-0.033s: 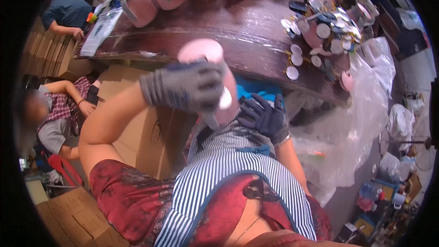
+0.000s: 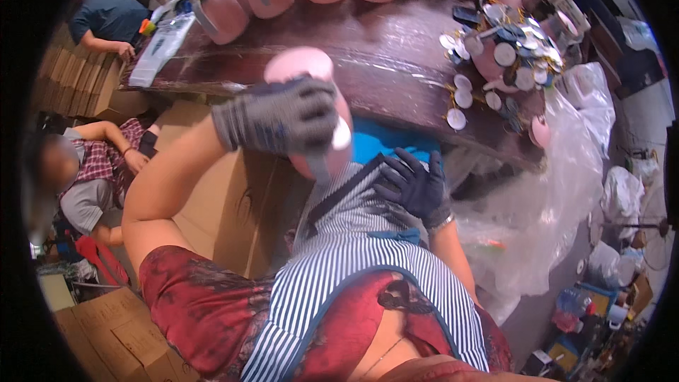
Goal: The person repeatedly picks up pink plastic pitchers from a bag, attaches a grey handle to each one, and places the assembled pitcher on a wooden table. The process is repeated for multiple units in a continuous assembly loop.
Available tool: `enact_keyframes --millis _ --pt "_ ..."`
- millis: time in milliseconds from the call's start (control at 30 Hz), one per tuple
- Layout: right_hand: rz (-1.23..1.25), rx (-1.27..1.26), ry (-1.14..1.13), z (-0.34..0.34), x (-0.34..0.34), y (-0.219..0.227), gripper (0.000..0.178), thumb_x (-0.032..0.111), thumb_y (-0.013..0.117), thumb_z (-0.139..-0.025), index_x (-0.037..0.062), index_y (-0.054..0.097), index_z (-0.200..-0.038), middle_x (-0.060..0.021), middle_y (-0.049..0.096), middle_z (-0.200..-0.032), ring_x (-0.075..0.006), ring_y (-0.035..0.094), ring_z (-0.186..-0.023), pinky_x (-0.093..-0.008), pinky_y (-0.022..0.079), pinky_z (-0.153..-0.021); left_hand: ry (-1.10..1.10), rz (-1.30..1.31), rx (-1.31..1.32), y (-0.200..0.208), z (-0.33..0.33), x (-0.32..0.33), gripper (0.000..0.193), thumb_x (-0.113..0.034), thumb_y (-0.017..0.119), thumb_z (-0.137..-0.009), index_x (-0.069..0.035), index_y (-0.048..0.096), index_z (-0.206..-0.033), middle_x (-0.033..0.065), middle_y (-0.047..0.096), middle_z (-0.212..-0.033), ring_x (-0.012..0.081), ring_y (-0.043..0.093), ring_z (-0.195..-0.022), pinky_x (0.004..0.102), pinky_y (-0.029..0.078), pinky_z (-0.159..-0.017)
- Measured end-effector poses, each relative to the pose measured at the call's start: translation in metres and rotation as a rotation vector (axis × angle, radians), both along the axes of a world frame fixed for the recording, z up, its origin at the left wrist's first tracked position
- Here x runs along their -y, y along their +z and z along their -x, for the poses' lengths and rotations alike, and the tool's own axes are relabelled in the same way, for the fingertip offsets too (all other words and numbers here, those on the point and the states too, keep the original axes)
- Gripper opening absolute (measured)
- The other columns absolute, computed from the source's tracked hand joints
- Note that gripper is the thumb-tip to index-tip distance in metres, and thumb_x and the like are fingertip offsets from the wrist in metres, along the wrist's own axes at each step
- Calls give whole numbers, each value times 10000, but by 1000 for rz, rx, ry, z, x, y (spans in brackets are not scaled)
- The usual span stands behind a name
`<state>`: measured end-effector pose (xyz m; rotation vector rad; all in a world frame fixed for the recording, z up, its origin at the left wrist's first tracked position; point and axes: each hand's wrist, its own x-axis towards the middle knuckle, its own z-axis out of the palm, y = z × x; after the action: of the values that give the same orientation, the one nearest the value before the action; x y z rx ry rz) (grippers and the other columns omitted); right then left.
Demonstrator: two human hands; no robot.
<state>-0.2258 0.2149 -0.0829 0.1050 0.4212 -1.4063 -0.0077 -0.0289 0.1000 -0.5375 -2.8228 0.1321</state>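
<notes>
My left hand (image 2: 283, 117), in a grey knit glove, is closed on a pink jug (image 2: 342, 107). The jug is tilted above my lap at the table's near edge. Its pink top shows beyond my fingers and a grey part sticks out at the lower end; my palm hides much of its body. A white round spot shows on the jug's side. My right hand (image 2: 414, 187), in a dark glove, lies with fingers spread over my striped apron (image 2: 339, 258), next to a bright blue cloth (image 2: 389, 143). Nothing shows in that hand.
Several pink jugs with grey handles (image 2: 221, 14) line the far side of the dark wooden table (image 2: 353, 49). White discs and dark tags (image 2: 504, 54) pile up at the right. Clear plastic sheeting (image 2: 523, 240) hangs there. Cardboard boxes (image 2: 226, 201) and two people are at the left.
My left hand has moved a little left and away from me with the pink jug. My right hand stays spread in nearly the same place.
</notes>
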Motion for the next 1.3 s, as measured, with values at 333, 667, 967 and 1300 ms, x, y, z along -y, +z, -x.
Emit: enact_keyframes --millis 333,667,967,1300 --pt "-185 -136 -98 33 -5 -27 571 503 509 -980 16 570 -1272 -154 641 -1213 -293 631 -1075 -444 508 -957 276 494 -71 20 -42 152 206 -183 614 -719 -172 604 -925 42 536 -929 255 558 -970 439 474 -958" --pt "-253 -151 -81 36 32 -46 512 408 499 -1007 -53 584 -1211 -181 657 -1159 -287 641 -1029 -413 498 -939 558 576 -117 -28 -59 252 308 -204 633 -730 -167 633 -1036 102 553 -1222 347 496 -1211 533 388 -1055" --pt "-375 -205 -98 40 31 -35 572 435 502 -1000 -75 541 -1255 -209 647 -1164 -297 647 -1034 -435 525 -918 1122 749 179 -2 58 310 429 -250 666 -787 -230 626 -1214 108 538 -1348 307 485 -1268 498 380 -1047" --pt "-570 -786 -110 70 -75 -25 487 398 476 -1018 26 545 -1325 -99 635 -1174 -156 638 -961 -294 530 -839 954 563 -18 -46 135 557 675 -222 701 -754 -36 422 -1341 175 456 -1334 322 449 -1229 403 326 -1056"
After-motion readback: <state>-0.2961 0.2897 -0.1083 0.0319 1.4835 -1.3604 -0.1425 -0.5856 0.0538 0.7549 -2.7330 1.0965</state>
